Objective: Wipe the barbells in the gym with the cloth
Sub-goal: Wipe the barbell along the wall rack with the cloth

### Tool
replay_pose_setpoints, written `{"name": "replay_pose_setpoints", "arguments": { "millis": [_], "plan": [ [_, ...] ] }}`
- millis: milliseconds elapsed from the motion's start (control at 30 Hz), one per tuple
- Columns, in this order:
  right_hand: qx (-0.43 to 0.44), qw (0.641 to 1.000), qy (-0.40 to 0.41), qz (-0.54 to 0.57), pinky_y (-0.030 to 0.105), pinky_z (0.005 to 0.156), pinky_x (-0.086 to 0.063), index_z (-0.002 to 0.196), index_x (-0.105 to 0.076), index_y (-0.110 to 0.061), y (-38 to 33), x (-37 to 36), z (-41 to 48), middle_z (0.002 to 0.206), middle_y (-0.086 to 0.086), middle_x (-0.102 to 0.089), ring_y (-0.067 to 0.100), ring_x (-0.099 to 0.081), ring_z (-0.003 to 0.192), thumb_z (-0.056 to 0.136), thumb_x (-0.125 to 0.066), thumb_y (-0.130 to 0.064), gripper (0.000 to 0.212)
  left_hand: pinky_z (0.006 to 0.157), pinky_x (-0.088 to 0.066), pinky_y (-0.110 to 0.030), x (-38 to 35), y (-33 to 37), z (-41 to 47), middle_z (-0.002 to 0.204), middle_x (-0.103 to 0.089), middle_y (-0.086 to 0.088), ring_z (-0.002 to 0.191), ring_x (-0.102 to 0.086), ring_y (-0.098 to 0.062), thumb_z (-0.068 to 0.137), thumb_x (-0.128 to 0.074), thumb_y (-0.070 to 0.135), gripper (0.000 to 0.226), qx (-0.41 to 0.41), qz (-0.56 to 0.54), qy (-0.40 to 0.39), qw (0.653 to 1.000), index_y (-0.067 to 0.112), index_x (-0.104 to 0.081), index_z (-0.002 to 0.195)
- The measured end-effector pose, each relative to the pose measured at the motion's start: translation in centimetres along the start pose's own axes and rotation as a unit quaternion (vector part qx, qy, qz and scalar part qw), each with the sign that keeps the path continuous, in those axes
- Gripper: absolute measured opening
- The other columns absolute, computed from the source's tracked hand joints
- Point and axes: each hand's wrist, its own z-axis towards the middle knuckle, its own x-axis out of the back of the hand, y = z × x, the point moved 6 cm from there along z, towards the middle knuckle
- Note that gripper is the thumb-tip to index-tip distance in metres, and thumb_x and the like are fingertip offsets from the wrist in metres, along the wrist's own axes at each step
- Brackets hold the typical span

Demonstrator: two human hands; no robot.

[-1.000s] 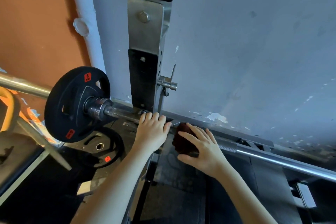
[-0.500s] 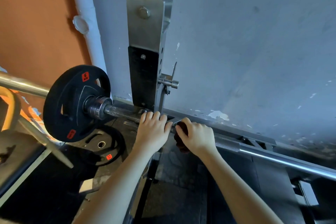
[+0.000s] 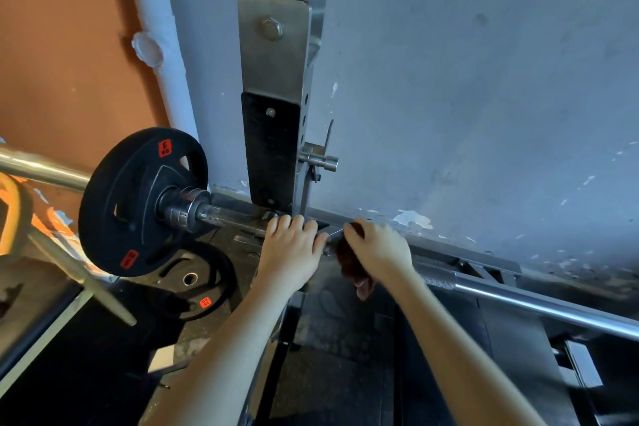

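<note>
**Head view.** We look down on a barbell (image 3: 536,303) that runs from the left edge to the lower right of the frame. It rests low in front of a steel rack upright (image 3: 276,79) at upper centre. A black 5 kg weight plate (image 3: 138,204) sits on its sleeve at centre left, and a second plate (image 3: 207,290) lies on the floor beneath.

At centre, the left hand (image 3: 294,252) lies over the shaft with its fingers curled round it, steadying the bar. Just beside it, the right hand (image 3: 380,249) has its fingers closed on a dark red cloth (image 3: 347,258). The cloth is bunched round the shaft, with one end hanging below.

We judge the step in hand to be wiping the shaft near the rack. The next move, in our view, calls for sliding the clenched cloth along the bare shaft toward the lower right, with the left hand holding the bar against rolling.
</note>
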Motion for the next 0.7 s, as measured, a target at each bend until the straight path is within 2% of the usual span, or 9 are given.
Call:
{"name": "replay_pose_setpoints", "arguments": {
  "millis": [67,133,200,267,367,433,500,600,700],
  "plan": [
    [0.078,0.975,0.156,-0.135,0.033,0.062,-0.045,0.090,-0.066,-0.015,-0.3,-1.4,-3.9,0.073,0.002,-0.065,0.025,-0.061,0.064,0.095,-0.049,-0.039,0.030,0.082,-0.047,-0.043,0.0,-0.1,0.4,0.077,-0.064,-0.004,0.077,-0.059,-0.028,0.096,-0.027,0.042,0.051,0.003,-0.005,-0.021,1.000,0.014,-0.067,0.082],
    [0.106,0.958,0.217,-0.155,0.036,0.065,-0.047,0.087,-0.067,-0.012,-0.3,-2.2,-4.9,0.070,0.003,-0.063,0.025,-0.059,0.062,0.095,-0.048,-0.037,0.033,0.084,-0.046,-0.043,-0.2,-0.1,0.6,0.080,-0.066,-0.004,0.080,-0.060,-0.028,0.096,-0.023,0.044,0.055,0.003,-0.006,-0.047,0.999,0.014,-0.068,0.085],
    [0.087,0.963,0.218,-0.133,0.030,0.055,-0.044,0.076,-0.066,-0.011,-0.4,-1.3,-3.4,0.057,0.003,-0.060,0.025,-0.058,0.050,0.095,-0.047,-0.035,0.035,0.088,-0.045,-0.042,-0.3,-0.1,0.5,0.085,-0.067,-0.004,0.085,-0.060,-0.027,0.097,-0.018,0.045,0.060,-0.002,-0.007,-0.055,0.998,0.015,-0.069,0.091],
    [0.028,0.984,0.124,-0.121,0.029,0.053,-0.038,0.078,-0.064,-0.013,-0.8,0.1,-1.2,0.060,0.003,-0.060,0.027,-0.059,0.056,0.098,-0.045,-0.035,0.035,0.093,-0.042,-0.042,-0.1,-0.1,0.7,0.091,-0.068,-0.004,0.091,-0.060,-0.026,0.097,-0.012,0.046,0.065,-0.003,-0.001,-0.059,0.998,0.016,-0.069,0.098],
    [-0.070,0.990,-0.123,0.020,0.034,0.073,-0.045,0.099,-0.065,-0.013,0.8,-0.5,2.3,0.093,0.010,-0.064,0.031,-0.062,0.091,0.101,-0.036,-0.040,0.040,0.099,-0.036,-0.040,-0.4,0.0,1.0,0.101,-0.067,-0.003,0.101,-0.058,-0.026,0.096,-0.005,0.047,0.069,-0.004,-0.004,-0.085,0.996,0.018,-0.066,0.108],
    [-0.093,0.978,-0.168,0.080,0.036,0.080,-0.047,0.103,-0.065,-0.012,0.9,-0.6,2.8,0.101,0.012,-0.066,0.032,-0.063,0.098,0.100,-0.038,-0.042,0.041,0.097,-0.037,-0.040,-0.3,0.1,1.2,0.100,-0.068,-0.003,0.099,-0.058,-0.026,0.096,-0.003,0.047,0.071,-0.004,-0.004,-0.077,0.997,0.019,-0.068,0.107],
    [-0.049,0.999,-0.020,-0.005,0.034,0.074,-0.044,0.100,-0.064,-0.017,0.7,0.3,1.0,0.093,0.007,-0.068,0.030,-0.064,0.089,0.099,-0.040,-0.044,0.037,0.088,-0.043,-0.040,-0.2,0.2,1.5,0.090,-0.068,-0.003,0.089,-0.060,-0.026,0.095,-0.010,0.045,0.067,-0.002,-0.008,-0.061,0.998,0.017,-0.071,0.096],
    [0.062,0.976,0.170,-0.117,0.037,0.074,-0.047,0.095,-0.066,-0.016,-0.4,-0.6,-4.5,0.081,0.002,-0.068,0.028,-0.064,0.075,0.094,-0.043,-0.044,0.036,0.071,-0.049,-0.037,-0.1,0.3,1.9,0.073,-0.066,0.001,0.074,-0.060,-0.023,0.095,-0.028,0.039,0.052,-0.009,0.024,-0.010,1.000,0.018,-0.072,0.077],
    [0.038,0.980,0.174,-0.091,0.034,0.066,-0.046,0.086,-0.067,-0.015,0.0,-0.5,-3.1,0.068,0.001,-0.067,0.026,-0.063,0.063,0.094,-0.042,-0.043,0.037,0.069,-0.048,-0.035,-0.5,1.1,2.1,0.072,-0.066,0.002,0.075,-0.061,-0.021,0.096,-0.032,0.033,0.049,-0.057,0.033,0.031,0.997,0.016,-0.072,0.074]
  ]
}}
